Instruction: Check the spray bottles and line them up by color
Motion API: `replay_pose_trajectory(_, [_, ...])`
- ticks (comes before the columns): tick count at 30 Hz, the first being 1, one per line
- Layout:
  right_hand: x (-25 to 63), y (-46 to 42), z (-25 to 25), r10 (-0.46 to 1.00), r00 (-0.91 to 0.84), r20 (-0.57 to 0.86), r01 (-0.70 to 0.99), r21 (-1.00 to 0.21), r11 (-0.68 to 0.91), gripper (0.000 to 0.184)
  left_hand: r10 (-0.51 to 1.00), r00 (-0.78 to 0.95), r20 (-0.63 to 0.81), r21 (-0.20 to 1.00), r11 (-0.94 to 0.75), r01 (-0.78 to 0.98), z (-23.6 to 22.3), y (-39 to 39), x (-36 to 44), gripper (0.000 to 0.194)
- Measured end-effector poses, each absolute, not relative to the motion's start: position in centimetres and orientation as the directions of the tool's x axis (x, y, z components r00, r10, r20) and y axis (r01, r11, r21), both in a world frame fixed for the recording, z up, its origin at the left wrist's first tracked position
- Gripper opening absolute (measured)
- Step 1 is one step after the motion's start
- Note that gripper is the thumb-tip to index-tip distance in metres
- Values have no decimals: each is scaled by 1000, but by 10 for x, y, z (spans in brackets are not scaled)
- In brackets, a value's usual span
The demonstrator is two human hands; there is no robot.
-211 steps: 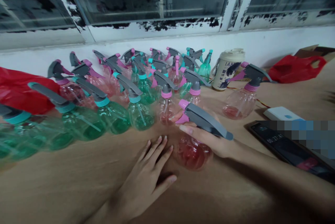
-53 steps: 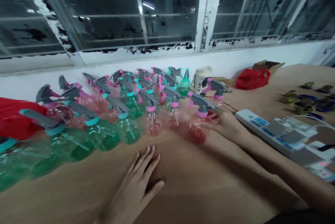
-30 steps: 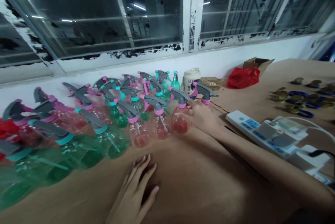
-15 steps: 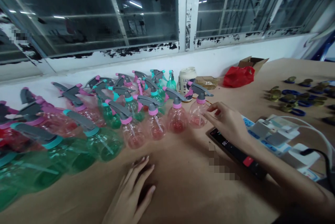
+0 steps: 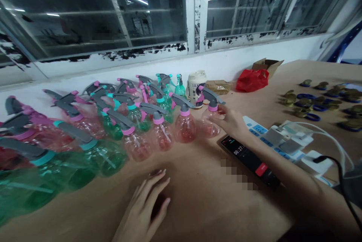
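My right hand [image 5: 230, 121] is closed about the right side of a clear pink spray bottle [image 5: 209, 125] with a grey and pink trigger head. The thumb lies across the bottle's front, and the other fingers are partly hidden behind it. This bottle stands upright at the right end of a front row of pink spray bottles, beside another pink spray bottle [image 5: 186, 127]. My left hand [image 5: 147, 204] holds nothing; its fingers are apart, low over the tabletop [image 5: 195, 193] in front of the row. Larger green spray bottles [image 5: 104, 157] stand to its left.
A phone [image 5: 250, 162] showing a running timer lies under my right forearm. Right of it is a power strip [image 5: 256, 127] with chargers and cables. Behind stand a paper cup [image 5: 196, 83], a red bag [image 5: 252, 80] and a cardboard box [image 5: 270, 66]. Several brass-coloured pieces [image 5: 301, 111] lie far right.
My right hand has moved from beside the rightmost pink spray bottle onto its side. My left hand stays low and open. The whole view has shifted slightly.
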State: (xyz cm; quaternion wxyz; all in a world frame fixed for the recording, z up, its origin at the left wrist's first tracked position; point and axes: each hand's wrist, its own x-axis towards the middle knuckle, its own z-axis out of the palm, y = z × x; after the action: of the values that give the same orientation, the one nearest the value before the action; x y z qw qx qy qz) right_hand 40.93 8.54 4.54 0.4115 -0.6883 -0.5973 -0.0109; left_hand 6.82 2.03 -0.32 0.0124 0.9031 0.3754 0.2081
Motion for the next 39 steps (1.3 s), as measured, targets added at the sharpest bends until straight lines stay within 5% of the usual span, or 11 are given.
replay_pose_trajectory(7, [407,55,61,773,371,514,809,-588,3,49,693,611,384,293,-718,631,6,13,70,32])
replay_pose_trajectory(12, [373,3,72,784,358,508,766,-640,65,36,718,589,370,396,-696,600,17,-1,72,33])
replay_pose_trajectory(20, [287,-34,76,913,104,394,612,-749,254,39,760,563,324,481,-645,594,40,-14,76,99])
replay_pose_trajectory(25, [252,-24,70,911,-24,411,559,-750,353,34,842,448,300,635,-527,565,37,-13,63,83])
replay_pose_trajectory(32, [241,-6,64,898,-217,382,487,-755,439,51,874,402,275,650,-476,592,32,-12,40,70])
replay_pose_trajectory(39, [235,24,70,840,-427,335,52,-918,393,68,869,432,242,658,-474,584,24,-14,37,73])
